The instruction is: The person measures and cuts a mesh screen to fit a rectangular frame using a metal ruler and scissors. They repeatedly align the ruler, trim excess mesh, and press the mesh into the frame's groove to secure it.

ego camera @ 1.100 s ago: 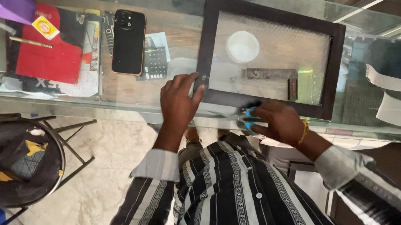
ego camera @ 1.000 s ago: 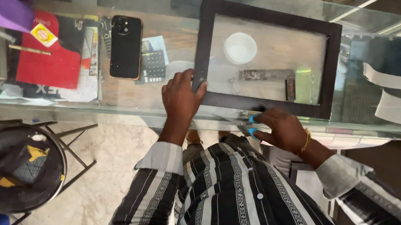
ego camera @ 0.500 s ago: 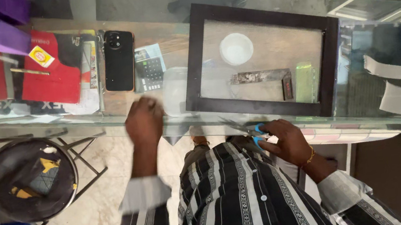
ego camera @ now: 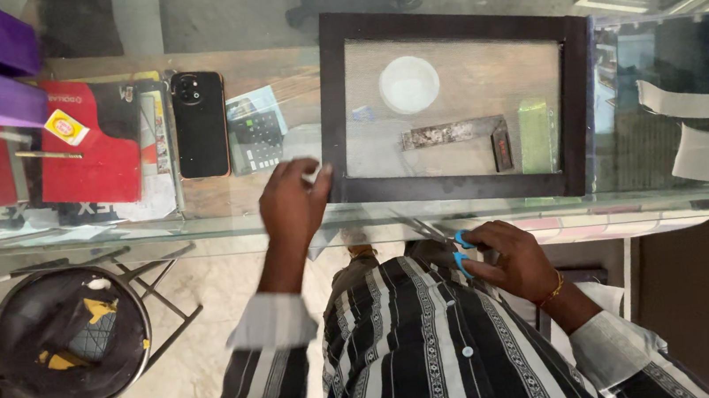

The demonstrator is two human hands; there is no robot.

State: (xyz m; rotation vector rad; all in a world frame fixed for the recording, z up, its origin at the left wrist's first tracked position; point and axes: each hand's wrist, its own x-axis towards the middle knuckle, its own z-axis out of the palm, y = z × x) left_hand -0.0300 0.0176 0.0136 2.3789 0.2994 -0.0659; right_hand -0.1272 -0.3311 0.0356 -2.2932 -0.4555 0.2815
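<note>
In front of you a dark rectangular picture frame [ego camera: 463,187] lies flat on the glass counter [ego camera: 262,14], its wide border nearly black and its centre clear, so that the things on the wooden shelf beneath show through it: a round white lid [ego camera: 409,84], a rusty metal try square [ego camera: 456,132] and a pale green block [ego camera: 535,135]. The frame sits right of the counter's middle, its long sides running along the counter's length and its near edge close to the counter's front. Your left hand [ego camera: 291,206] reaches forward over the glass with the back of the hand up, fingers curled loosely together, and the fingertips [ego camera: 322,174] meeting the frame's near left corner. Your right hand [ego camera: 511,259] is drawn back close to your striped shirt, just off the counter's front edge, the fingers closed through the blue loops of a pair of scissors [ego camera: 441,235], whose metal blades point up and left toward the frame's near edge without touching it. Left of the frame, well apart from it, a black smartphone [ego camera: 200,124] lies face down beside a red booklet [ego camera: 90,140] and a small calculator [ego camera: 254,137].
</note>
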